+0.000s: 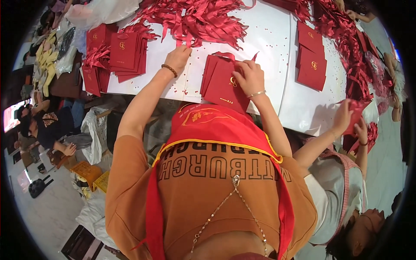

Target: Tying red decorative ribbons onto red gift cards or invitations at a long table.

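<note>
My left hand (178, 58), with a beaded bracelet on its wrist, pinches the end of a red satin ribbon (178, 43) at the near edge of a large ribbon pile (195, 21). In front of me a flat red paper gift bag (223, 89) with gold print lies on top of several similar bags. My right hand (250, 79), wearing a bangle, has its bent fingers at this bag's upper right corner. A loop of red ribbon (225, 55) lies at the bag's top edge, and a ribbon tip sticks up beside my right fingers.
The white table (268, 65) is dotted with small red bits. Stacks of red bags (125, 54) stand to the left, and more bags (311, 71) lie to the right. At the right, a co-worker's hands (343, 117) hold a red bag. Another ribbon heap (342, 47) lines the far right.
</note>
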The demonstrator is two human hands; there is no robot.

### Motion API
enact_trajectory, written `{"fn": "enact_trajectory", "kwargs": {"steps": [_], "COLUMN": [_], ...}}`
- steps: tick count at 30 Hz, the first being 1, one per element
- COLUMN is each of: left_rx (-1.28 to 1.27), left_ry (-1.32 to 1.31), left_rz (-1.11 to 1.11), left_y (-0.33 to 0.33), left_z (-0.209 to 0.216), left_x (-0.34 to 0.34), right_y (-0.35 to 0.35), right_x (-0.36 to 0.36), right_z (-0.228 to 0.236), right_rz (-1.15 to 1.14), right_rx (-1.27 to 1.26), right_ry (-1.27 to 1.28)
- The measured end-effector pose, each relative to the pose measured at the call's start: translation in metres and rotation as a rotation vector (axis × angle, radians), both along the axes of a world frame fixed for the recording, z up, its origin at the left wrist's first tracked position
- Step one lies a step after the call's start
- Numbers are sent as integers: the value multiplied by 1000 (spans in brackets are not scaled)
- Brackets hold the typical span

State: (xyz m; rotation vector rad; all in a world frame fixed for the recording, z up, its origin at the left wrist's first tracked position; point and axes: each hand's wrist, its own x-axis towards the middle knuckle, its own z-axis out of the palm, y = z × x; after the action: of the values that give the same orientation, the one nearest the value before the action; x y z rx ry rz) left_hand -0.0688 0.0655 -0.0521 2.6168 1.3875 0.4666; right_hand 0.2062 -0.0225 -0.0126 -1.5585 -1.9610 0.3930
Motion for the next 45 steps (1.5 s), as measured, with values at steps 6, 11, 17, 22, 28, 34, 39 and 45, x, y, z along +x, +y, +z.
{"fn": "enact_trajectory", "kwargs": {"steps": [6,11,17,22,28,34,39,45], "left_rx": [15,-6,-996,-866,-538,-504,-497,-546], "left_ry": [161,127,-634,-702,-349,-448,-436,-476], "left_rz": [-66,-309,-86,115,4,105,181,228], "left_y": [-5,-51,-68,-63,-81,-66,-60,-55], "left_z": [20,69,84,78,76,72,69,60], "left_x": [-5,7,34,56,79,83,86,89], "right_y": [4,20,32,34,37,39,39,37], "right_x": [-14,-14,-19,-17,-7,-7,-10,-11], "right_z": [-2,18,33,31,10,5,9,16], "right_rz": [3,5,61,123,212,191,189,183], "right_rx": [-81,-295,-578,-611,-692,-717,-713,-657], "right_ry": [-244,-170,-74,18,215,294,286,214]}}
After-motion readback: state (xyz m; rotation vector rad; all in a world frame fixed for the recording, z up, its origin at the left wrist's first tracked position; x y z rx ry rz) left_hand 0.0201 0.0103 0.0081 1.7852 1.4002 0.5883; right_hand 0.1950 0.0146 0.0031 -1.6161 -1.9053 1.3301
